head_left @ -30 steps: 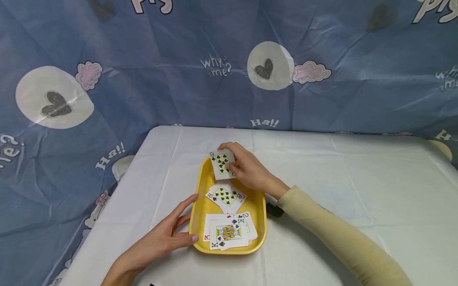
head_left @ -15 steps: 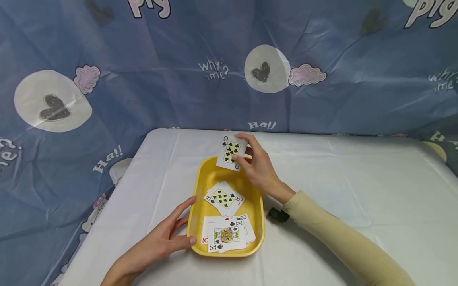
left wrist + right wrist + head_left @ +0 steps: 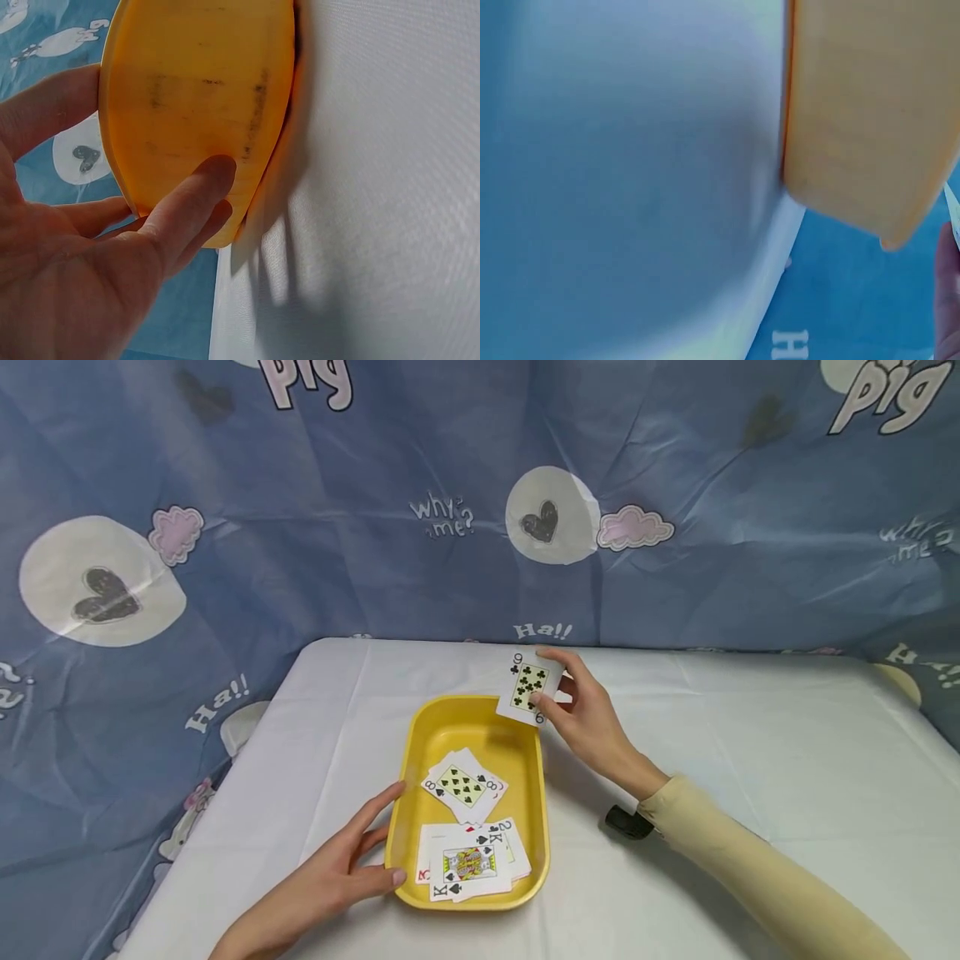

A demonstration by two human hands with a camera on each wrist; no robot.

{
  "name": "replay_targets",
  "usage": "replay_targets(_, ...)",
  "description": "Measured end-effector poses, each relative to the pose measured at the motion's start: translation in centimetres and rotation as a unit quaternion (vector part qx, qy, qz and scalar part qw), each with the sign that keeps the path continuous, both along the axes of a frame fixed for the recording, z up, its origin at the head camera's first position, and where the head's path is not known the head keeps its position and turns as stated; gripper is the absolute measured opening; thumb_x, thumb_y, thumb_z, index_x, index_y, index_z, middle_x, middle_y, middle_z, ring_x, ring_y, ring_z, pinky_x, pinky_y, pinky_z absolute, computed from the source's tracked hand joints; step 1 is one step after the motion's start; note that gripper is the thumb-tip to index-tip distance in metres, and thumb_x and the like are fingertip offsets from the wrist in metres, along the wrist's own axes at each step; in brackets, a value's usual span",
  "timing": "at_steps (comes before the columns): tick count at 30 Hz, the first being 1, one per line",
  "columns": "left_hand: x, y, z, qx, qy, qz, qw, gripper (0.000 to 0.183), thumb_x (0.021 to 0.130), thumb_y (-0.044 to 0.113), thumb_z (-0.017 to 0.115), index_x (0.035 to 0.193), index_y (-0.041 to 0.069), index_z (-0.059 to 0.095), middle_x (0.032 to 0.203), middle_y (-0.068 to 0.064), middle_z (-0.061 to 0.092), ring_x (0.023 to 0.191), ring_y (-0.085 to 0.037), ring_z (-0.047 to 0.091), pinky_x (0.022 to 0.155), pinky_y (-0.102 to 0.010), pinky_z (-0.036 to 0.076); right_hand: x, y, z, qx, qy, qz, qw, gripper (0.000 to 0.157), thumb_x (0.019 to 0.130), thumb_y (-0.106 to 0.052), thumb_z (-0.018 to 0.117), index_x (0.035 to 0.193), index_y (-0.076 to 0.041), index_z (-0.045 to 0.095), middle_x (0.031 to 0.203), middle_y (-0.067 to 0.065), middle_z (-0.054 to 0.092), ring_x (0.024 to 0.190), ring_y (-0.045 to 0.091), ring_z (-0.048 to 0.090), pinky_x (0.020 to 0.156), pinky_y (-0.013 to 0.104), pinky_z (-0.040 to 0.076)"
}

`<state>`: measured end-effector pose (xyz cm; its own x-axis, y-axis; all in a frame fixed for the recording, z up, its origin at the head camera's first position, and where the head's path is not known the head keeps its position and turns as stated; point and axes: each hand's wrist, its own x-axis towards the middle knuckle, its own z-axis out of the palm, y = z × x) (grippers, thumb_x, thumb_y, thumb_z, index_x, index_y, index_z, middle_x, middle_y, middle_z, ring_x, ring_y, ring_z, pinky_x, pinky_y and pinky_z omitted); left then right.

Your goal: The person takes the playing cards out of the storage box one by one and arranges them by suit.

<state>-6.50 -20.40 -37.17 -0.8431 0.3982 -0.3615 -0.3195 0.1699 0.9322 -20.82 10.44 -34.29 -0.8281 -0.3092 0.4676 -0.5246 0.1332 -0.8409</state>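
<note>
As the head view shows, the nine of clubs (image 3: 519, 689) is pinched by the fingers of the right hand (image 3: 596, 718), thumb on its face and forefinger at its far edge, by the far right corner of the yellow tray (image 3: 480, 739); it looks light, thin and springy, probably slick-faced and easily creased, so a gentle hold by its edges should suit it; whether it touches the rim beside those fingers cannot be told, though that rim stands closest in the way; toward the body from them, inside the tray, the eight of spades (image 3: 461, 787) tops one pile and the king of spades (image 3: 468, 864) another; a black object (image 3: 628, 823) sits on the counter (image 3: 750, 743), nearer the body than the fingers, beside the sleeve (image 3: 757, 868); the left hand (image 3: 330, 877) lies at the tray's left side; in the left wrist view its fingers are spread, thumb before the outer wall, another fingertip at the rim, and the tray seems stiff and light enough to slide; in the right wrist view the tray wall is left of the fingers, whose grip cannot be told there.
</note>
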Motion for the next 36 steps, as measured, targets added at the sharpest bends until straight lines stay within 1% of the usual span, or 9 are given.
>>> replay_targets(6,0.1,0.0,0.0,0.003,-0.003,0.003,1.0,0.089,0.09,0.017,0.073,0.157,0.034,0.018,0.158,-0.019,0.023,0.139,-0.033,0.035,0.097,-0.03,0.045,0.5,2.5,0.1,0.011,-0.037,-0.006,0.999,0.059,0.088,0.013,0.065,0.141,-0.002,0.044,0.124,0.019,0.057,0.098,0.031,0.062,0.069,0.029,0.057)
replay_targets(11,0.0,0.0,-0.1,0.01,0.003,0.005,0.9999,0.089,0.09,0.015,0.073,0.157,0.033,0.018,0.158,-0.02,0.022,0.14,-0.035,0.031,0.096,-0.03,0.046,-0.5,5.4,-1.6,0.046,-0.073,-0.014,0.996,0.061,0.088,0.005,0.07,0.141,-0.016,0.049,0.121,0.014,0.055,0.092,0.026,0.063,0.064,0.032,0.056)
replay_targets(13,0.0,0.0,-0.1,0.012,0.005,0.006,0.9999,0.089,0.09,0.014,0.073,0.157,0.033,0.018,0.158,-0.021,0.021,0.141,-0.036,0.03,0.095,-0.03,0.046,-0.9,6.6,-2.5,0.068,-0.087,-0.014,0.994,0.061,0.088,0.002,0.072,0.14,-0.019,0.051,0.12,0.014,0.051,0.088,0.024,0.063,0.062,0.035,0.057)
replay_targets(16,-0.1,-0.1,-0.2,0.011,0.004,0.007,0.9999,0.088,0.09,0.014,0.073,0.157,0.032,0.018,0.158,-0.021,0.021,0.14,-0.036,0.031,0.095,-0.031,0.046,-1.0,7.6,-3.3,0.113,-0.106,-0.011,0.988,0.06,0.087,0.001,0.073,0.139,-0.017,0.051,0.12,0.015,0.045,0.083,0.025,0.063,0.059,0.038,0.057)
replay_targets(19,-0.1,-0.1,-0.3,0.009,0.001,0.009,0.9999,0.088,0.091,0.015,0.072,0.157,0.032,0.017,0.158,-0.023,0.02,0.138,-0.035,0.035,0.096,-0.033,0.047,-1.1,8.3,-4.2,0.174,-0.116,-0.011,0.978,0.058,0.086,-0.001,0.075,0.138,-0.014,0.052,0.119,0.015,0.046,0.078,0.023,0.062,0.056,0.035,0.055)
replay_targets(23,-0.1,-0.1,-0.3,-0.006,-0.003,0.012,0.9999,0.088,0.091,0.018,0.072,0.157,0.032,0.017,0.157,-0.024,0.021,0.137,-0.035,0.037,0.099,-0.037,0.047,-1.3,8.5,-5.1,0.256,-0.107,-0.027,0.96,0.055,0.083,-0.004,0.078,0.133,-0.012,0.055,0.116,0.012,0.057,0.076,0.019,0.061,0.057,0.03,0.051)
replay_targets(28,-0.2,0.0,-0.3,-0.028,0.0,0.012,0.9995,0.088,0.091,0.02,0.073,0.157,0.031,0.017,0.156,-0.023,0.025,0.137,-0.035,0.037,0.1,-0.04,0.046,-1.7,8.3,-5.4,0.322,-0.072,-0.032,0.944,0.052,0.08,-0.007,0.082,0.125,-0.013,0.059,0.089,0.004,0.062,0.075,0.018,0.056,0.063,0.031,0.047)
replay_targets(32,-0.2,0.0,-0.3,-0.022,-0.001,0.012,0.9997,0.088,0.091,0.02,0.073,0.157,0.032,0.017,0.157,-0.023,0.024,0.137,-0.035,0.037,0.101,-0.04,0.045,-2.1,8.4,-5.5,0.343,-0.039,-0.019,0.938,0.05,0.078,-0.01,0.084,0.122,-0.009,0.061,0.084,0.003,0.055,0.075,0.02,0.049,0.064,0.031,0.041)
replay_targets(36,-0.2,0.0,-0.2,-0.013,-0.002,0.011,0.9999,0.088,0.091,0.019,0.072,0.157,0.032,0.017,0.157,-0.023,0.022,0.137,-0.035,0.037,0.101,-0.04,0.046,-2.3,8.4,-5.5,0.345,-0.031,-0.014,0.938,0.048,0.078,-0.012,0.084,0.121,-0.006,0.064,0.093,0.008,0.054,0.08,0.021,0.048,0.067,0.031,0.04)
